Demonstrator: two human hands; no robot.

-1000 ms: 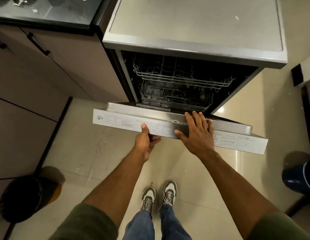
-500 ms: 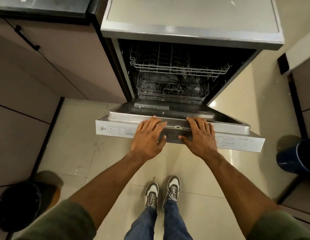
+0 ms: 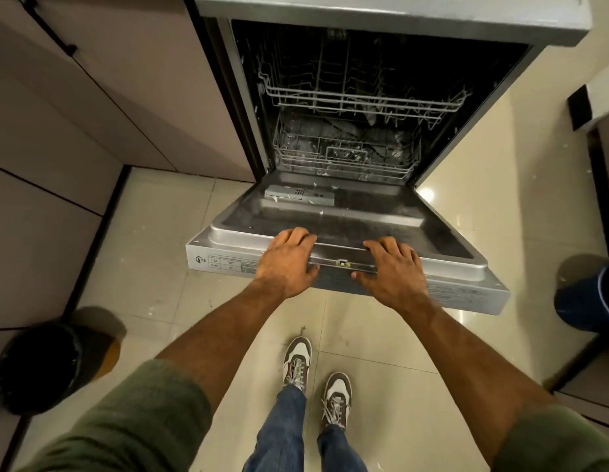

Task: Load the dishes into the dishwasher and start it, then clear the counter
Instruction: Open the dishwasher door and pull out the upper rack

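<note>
Dishwasher (image 3: 364,131) stands open, its door (image 3: 347,212) lowered nearly flat over the floor. On the door's near edge a label reads "13"; the smaller print is unreadable. Both wire racks (image 3: 357,100) look empty of dishes. Left hand (image 3: 286,264) and right hand (image 3: 395,270) curl over the door's edge, gripping it.
</note>
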